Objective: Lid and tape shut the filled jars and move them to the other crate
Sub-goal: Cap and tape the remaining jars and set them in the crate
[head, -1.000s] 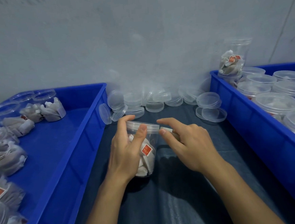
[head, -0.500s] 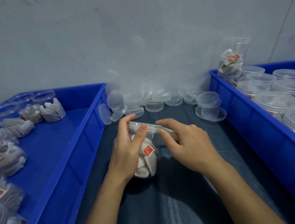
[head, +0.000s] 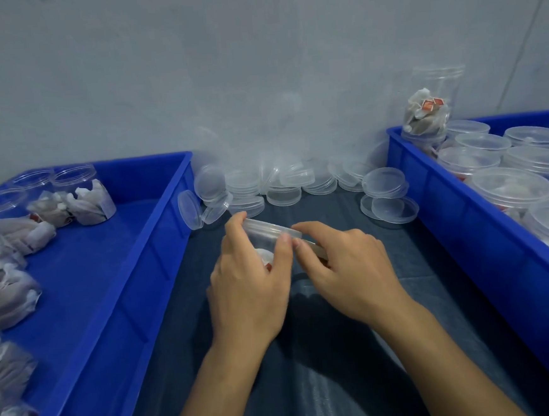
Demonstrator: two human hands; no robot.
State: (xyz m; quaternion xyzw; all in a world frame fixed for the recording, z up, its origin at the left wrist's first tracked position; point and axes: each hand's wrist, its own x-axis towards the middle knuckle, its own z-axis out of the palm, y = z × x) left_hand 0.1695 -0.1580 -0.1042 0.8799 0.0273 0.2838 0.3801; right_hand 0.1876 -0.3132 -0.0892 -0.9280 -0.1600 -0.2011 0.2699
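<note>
The person works in the gap between two blue crates, on a dark cloth-covered surface (head: 313,385). The left hand (head: 250,295) wraps its fingers round a clear jar (head: 262,241) that stands on the cloth, thumb up at the rim of the lid (head: 268,228), probably to keep the jar from turning while the seam is sealed. The right hand (head: 347,267) pinches something pale and narrow at the lid's edge, likely the tape, its forefinger stretched along the rim; the strip itself is too thin and clear to make out for certain. Most of the jar is hidden behind the left hand, with only a glimpse of white sachets and a red tag showing. The left crate (head: 158,249) holds open, filled jars lying and standing, several cut off by the frame. The right crate (head: 456,200) carries lidded jars packed close, so it looks to be the destination. Spare lids (head: 281,191) heap against the wall within easy reach of both hands. A tall jar (head: 429,110) stands at the right crate's far corner; whether it rests inside or on other jars I cannot tell.
</note>
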